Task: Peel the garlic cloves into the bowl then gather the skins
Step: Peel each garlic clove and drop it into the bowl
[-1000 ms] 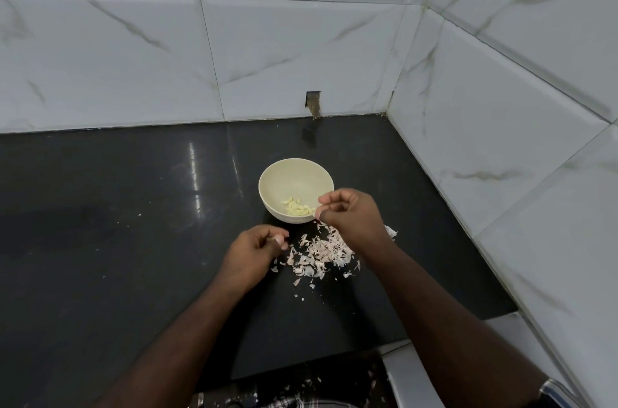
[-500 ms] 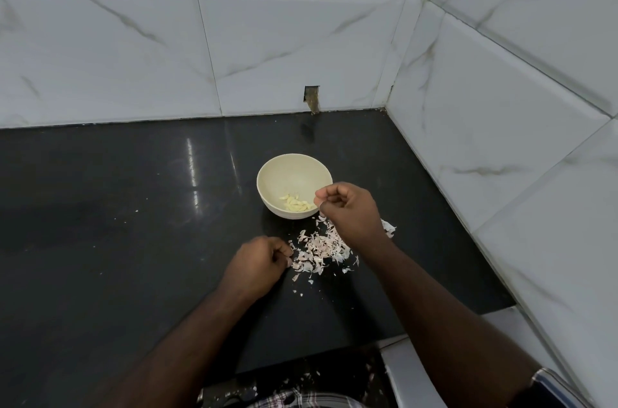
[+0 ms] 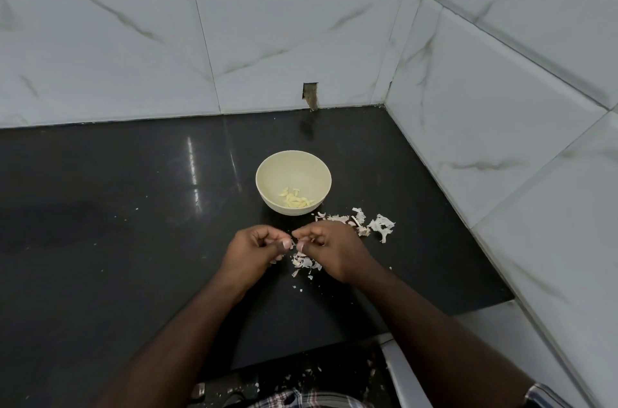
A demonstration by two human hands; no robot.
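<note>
Where the black polished desk (image 3: 100, 240) meets the white marble-veined wall tiles (image 3: 284, 39) in a corner, a cream bowl (image 3: 293, 170) stands upright with a small heap of pale peeled garlic cloves (image 3: 296, 201) on its bottom. Papery skins (image 3: 364, 223), white with a pink tinge, lie scattered on the desk just to the right of the bowl and nearer the person, partly under the hands. The left hand (image 3: 252, 252) and the right hand (image 3: 329, 248) meet just in front of the bowl, fingers curled and thumbs nearly touching; they seem to pinch something small between them, but I cannot tell what it is. A small dark notch (image 3: 310, 95) shows in the tile at the wall's base behind the bowl. More flakes (image 3: 301, 374) lie on the floor below the desk's front edge.
</note>
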